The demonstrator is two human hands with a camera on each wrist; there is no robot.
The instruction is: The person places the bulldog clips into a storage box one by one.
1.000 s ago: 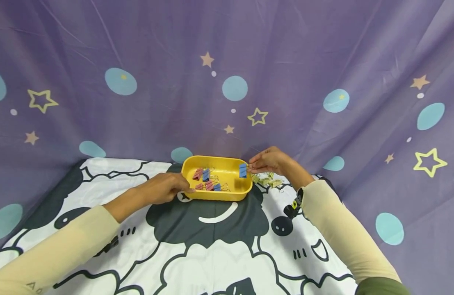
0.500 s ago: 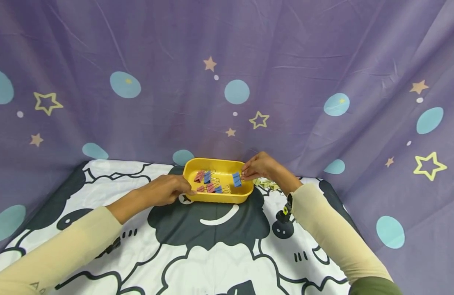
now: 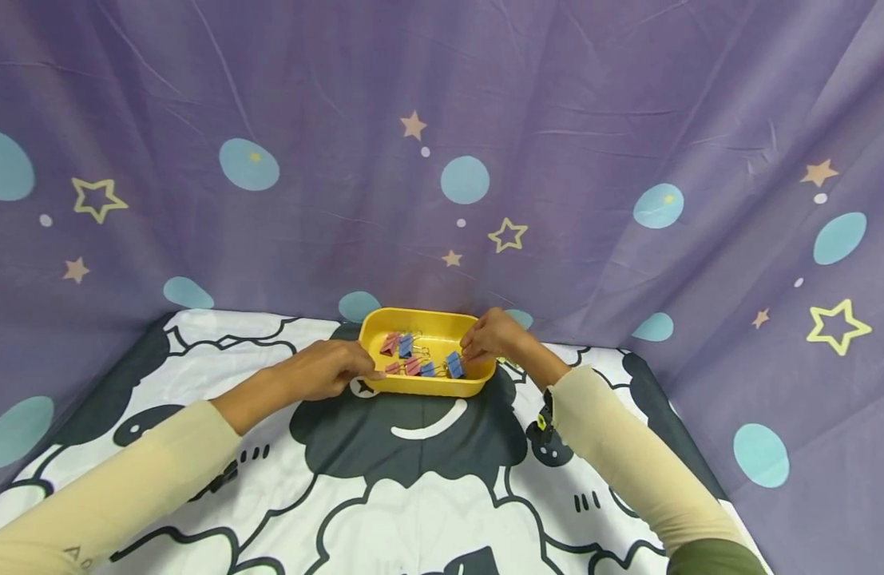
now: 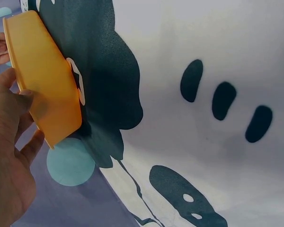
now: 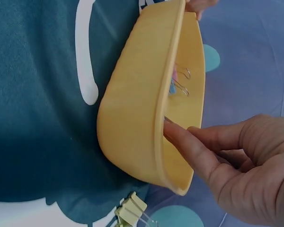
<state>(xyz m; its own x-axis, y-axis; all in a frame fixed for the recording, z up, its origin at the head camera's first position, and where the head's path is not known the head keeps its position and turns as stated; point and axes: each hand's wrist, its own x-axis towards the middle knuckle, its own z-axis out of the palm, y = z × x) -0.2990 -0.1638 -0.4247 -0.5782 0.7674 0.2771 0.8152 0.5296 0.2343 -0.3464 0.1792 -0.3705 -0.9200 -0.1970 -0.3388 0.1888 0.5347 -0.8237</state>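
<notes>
Your left hand [image 3: 330, 370] lay left of the frame's centre in the head view, its fingers curled about the near left rim of the yellow tray [image 3: 430, 386], which sat on the printed cloth [image 3: 416, 447] at centre. Your right hand [image 3: 497, 339] reached over the tray's right end, thumb and fingers drawn close together. A blue binder clip [image 3: 453, 365] lay inside, right of centre, at the fingertips; whether they had hold of it could not be told, since the rim hid them in the right wrist view. Had its wire snagged a finger, lifting the hand might have dragged the clip or tangled its neighbours. A slackened left grip, or pressure on the right end, could have let the tray slide or tip. Count: one tray; within it, three blue binder clips [image 3: 406, 346] in all and three pink binder clips [image 3: 412, 366]; outside, at the bottom of the right wrist view, at least one yellow binder clip [image 5: 131, 209], any others too hidden to number.
</notes>
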